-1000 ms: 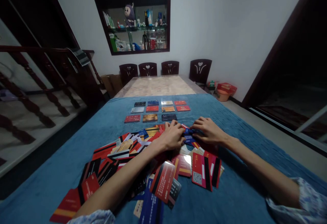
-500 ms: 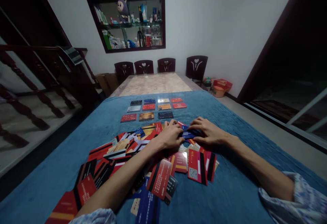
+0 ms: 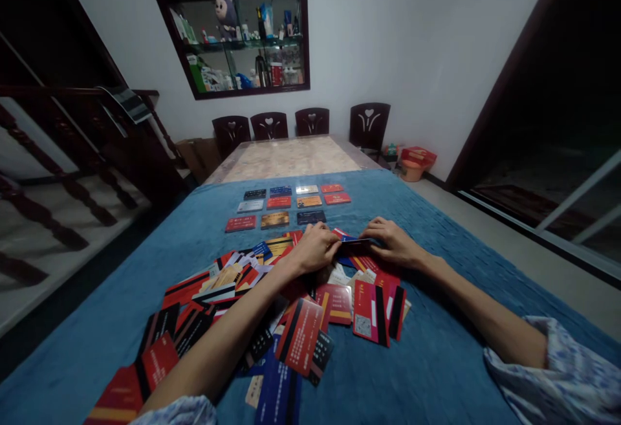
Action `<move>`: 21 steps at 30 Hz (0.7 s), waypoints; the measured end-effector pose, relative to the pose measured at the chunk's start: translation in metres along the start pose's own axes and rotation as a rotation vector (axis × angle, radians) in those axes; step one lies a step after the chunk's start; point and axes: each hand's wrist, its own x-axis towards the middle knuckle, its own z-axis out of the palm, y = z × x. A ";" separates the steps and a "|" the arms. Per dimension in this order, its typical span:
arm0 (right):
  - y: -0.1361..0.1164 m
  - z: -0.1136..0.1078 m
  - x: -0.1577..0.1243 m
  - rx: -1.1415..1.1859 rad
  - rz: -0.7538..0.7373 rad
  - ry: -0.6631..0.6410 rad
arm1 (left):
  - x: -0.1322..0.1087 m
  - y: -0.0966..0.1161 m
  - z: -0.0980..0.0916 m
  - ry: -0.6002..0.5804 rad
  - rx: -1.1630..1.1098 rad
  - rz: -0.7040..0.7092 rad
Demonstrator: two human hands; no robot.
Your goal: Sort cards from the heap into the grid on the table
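Observation:
Between my two hands is a dark blue bank card point(image 3: 356, 241), tilted so that mostly its thin edge shows. My left hand point(image 3: 315, 247) pinches its left end, fingers curled and knuckles up. At the other end, my right hand point(image 3: 392, 242) has thumb and fingers closed on the card. Beneath and around my hands spreads a loose heap of cards, overlapping at many angles. A red card with a black stripe point(image 3: 301, 337) and a red card with a QR code point(image 3: 369, 312) lie at its near side. My left forearm hides part of the heap.
Beyond the heap, cards lie in neat rows, among them an orange card point(image 3: 309, 202) and a gold card point(image 3: 275, 219). A blue cloth point(image 3: 436, 321) covers the near table; bare stone tabletop point(image 3: 291, 156) shows farther off. Dark chairs point(image 3: 313, 121) stand at the far end.
The blue card has gone from lying nearly flat, face showing, to tilted up almost edge-on between my hands. The view has shifted slightly.

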 end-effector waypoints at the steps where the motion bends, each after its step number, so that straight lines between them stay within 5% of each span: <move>1: 0.000 0.001 0.000 0.002 0.008 0.008 | 0.001 -0.002 0.001 0.009 0.002 -0.010; 21: -0.001 0.010 0.003 0.056 0.122 0.126 | 0.001 -0.010 0.012 0.145 -0.077 -0.100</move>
